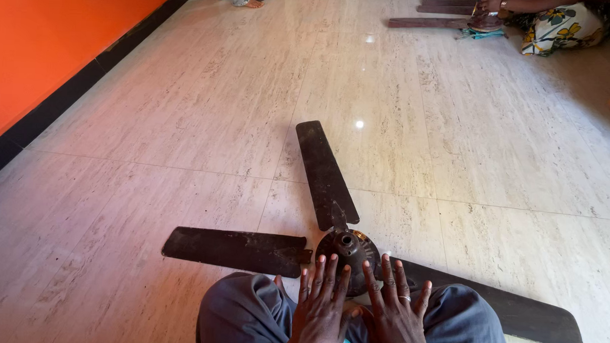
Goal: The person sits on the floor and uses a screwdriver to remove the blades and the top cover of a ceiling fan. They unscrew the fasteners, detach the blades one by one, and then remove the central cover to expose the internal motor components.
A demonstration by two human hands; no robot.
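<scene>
The fan hub (346, 252) lay at lower centre of the frame, just above both hands. The left hand (321, 309) and the right hand (395, 312) were flat, fingers spread, holding nothing — fingertips touching the hub's near edge, equally close.

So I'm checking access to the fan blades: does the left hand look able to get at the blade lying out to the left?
Probably yes. The left hand rests flat by the hub, the left blade starts just beside it, and only bare floor lies around it.
</scene>
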